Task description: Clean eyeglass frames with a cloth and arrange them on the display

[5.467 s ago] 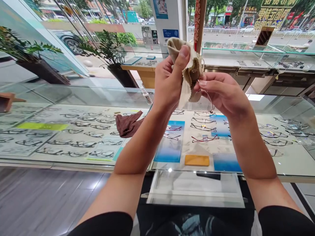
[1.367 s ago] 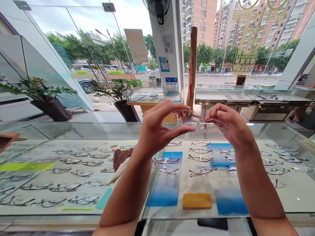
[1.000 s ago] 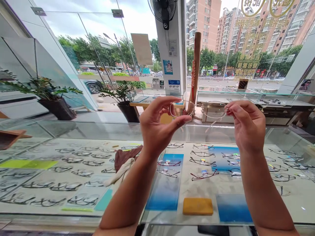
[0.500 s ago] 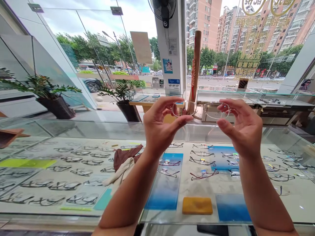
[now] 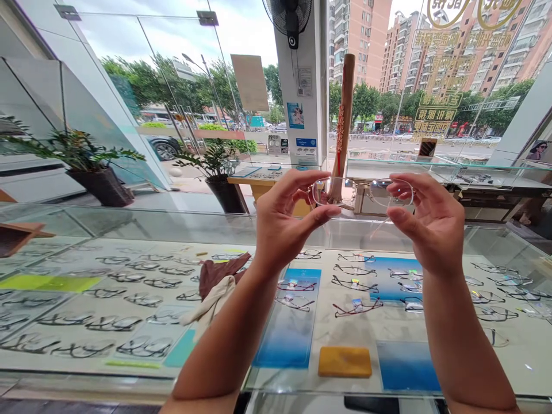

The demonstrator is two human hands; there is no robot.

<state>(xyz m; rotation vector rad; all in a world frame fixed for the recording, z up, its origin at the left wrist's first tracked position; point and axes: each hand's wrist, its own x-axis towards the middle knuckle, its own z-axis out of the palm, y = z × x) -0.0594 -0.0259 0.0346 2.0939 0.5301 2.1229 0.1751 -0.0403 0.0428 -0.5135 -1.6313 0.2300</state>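
Okay, above the display counter (image 5: pixel 215 227), my left hand (image 5: pixel 280 224) and right hand (image 5: pixel 439 224), half-curled, pinch the eyeglasses (image 5: pixel 380 194) by their rims, probably sparing the lenses (image 5: pixel 334 193) smudges. Both grips look light.

A black fan (image 5: pixel 292 16) hangs on the pillar (image 5: pixel 290 86), with apparently a car (image 5: pixel 165 148) outside.

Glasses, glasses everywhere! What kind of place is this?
Probably a shop that sells glasses. Rows of frames lie in the glass display case, and the left hand and right hand hold up a thin-rimmed pair.
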